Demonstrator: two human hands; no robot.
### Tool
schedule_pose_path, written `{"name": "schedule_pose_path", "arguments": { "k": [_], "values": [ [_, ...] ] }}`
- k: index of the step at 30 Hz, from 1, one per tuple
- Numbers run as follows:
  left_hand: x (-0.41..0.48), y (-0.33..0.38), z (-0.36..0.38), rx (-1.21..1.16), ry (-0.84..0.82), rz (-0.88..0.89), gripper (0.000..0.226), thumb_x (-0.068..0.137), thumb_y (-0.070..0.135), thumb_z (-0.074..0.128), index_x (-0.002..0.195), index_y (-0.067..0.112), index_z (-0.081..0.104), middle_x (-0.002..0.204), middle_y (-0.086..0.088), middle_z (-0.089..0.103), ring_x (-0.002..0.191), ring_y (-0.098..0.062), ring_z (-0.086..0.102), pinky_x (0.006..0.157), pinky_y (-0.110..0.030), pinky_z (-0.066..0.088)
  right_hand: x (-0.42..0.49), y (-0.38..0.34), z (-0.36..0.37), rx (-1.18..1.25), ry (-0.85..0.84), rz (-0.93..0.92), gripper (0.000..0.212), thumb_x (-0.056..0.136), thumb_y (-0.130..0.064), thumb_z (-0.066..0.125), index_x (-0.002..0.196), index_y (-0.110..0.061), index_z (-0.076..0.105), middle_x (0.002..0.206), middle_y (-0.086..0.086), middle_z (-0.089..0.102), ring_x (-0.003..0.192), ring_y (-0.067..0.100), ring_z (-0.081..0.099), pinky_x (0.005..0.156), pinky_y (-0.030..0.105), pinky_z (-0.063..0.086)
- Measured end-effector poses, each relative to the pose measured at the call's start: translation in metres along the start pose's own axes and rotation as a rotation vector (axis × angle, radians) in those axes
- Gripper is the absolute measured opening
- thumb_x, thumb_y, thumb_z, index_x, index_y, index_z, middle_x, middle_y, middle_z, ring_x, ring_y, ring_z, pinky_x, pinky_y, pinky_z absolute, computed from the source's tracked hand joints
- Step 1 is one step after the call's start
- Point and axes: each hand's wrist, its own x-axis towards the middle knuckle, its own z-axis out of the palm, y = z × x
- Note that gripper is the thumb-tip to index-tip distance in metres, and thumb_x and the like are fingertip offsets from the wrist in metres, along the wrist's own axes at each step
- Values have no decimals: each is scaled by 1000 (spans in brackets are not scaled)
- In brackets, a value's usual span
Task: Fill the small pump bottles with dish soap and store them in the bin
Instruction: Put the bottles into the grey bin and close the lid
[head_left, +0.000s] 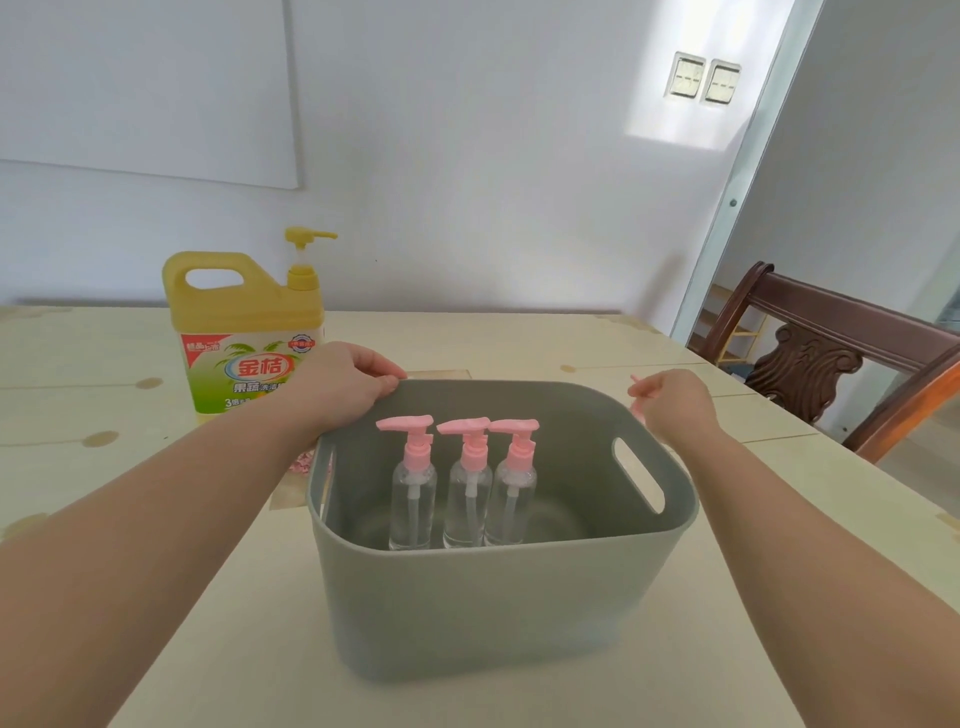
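Note:
A grey plastic bin (498, 603) stands on the table in front of me. Three clear small pump bottles with pink pumps stand upright in a row inside it: left (413, 483), middle (467, 486), right (511, 483). My left hand (345, 382) grips the bin's far left rim. My right hand (675, 397) is beyond the bin's right side, fingers closed around another bottle's pink pump (638, 395); the bottle's body is hidden behind the bin. A large yellow dish soap jug (244, 332) with a pump stands at the back left.
A beige table (545, 343) runs to a white wall. A dark wooden chair (841, 353) stands at the table's right edge. Something small and pink (301, 462) lies on the table, left of the bin.

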Motion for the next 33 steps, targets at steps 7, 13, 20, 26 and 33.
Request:
{"name": "schedule_pose_path", "arguments": {
  "k": [7, 13, 20, 26, 33],
  "values": [
    [-2, 0, -1, -22, -7, -4, 11, 92, 20, 59, 92, 25, 69, 89, 5, 64, 78, -10, 59, 53, -19, 43, -28, -54, -45, 178, 222, -225, 32, 95, -3, 41, 88, -22, 66, 108, -4, 69, 67, 4, 59, 57, 22, 44],
    [-4, 0, -1, -69, -8, -14, 10, 91, 18, 60, 91, 22, 70, 91, 1, 65, 82, -14, 60, 57, -22, 46, -62, -98, -80, 362, 242, -492, 32, 93, 4, 47, 111, -17, 62, 93, -23, 60, 67, -23, 52, 62, -4, 35],
    [-5, 1, -2, -76, -12, -27, 10, 91, 18, 60, 92, 22, 70, 89, 1, 65, 79, -13, 60, 55, -22, 45, -79, -107, -86, 223, -33, -623, 25, 91, -2, 60, 108, -18, 67, 94, -17, 68, 78, -12, 59, 71, 1, 42],
    [-6, 1, -2, -78, -14, -32, 10, 91, 19, 60, 92, 22, 70, 89, 1, 65, 80, -14, 60, 55, -22, 45, -86, -91, -73, 28, -328, -592, 18, 84, -9, 72, 94, -25, 72, 92, -16, 71, 84, -2, 65, 74, 6, 45],
    [-6, 2, -2, -92, -22, -39, 10, 91, 19, 60, 92, 22, 70, 89, 2, 65, 80, -14, 60, 54, -22, 45, -93, -87, -56, -177, -462, -587, 5, 83, -23, 74, 88, -21, 75, 79, -10, 73, 74, 0, 66, 72, 14, 53]
  ]
}}
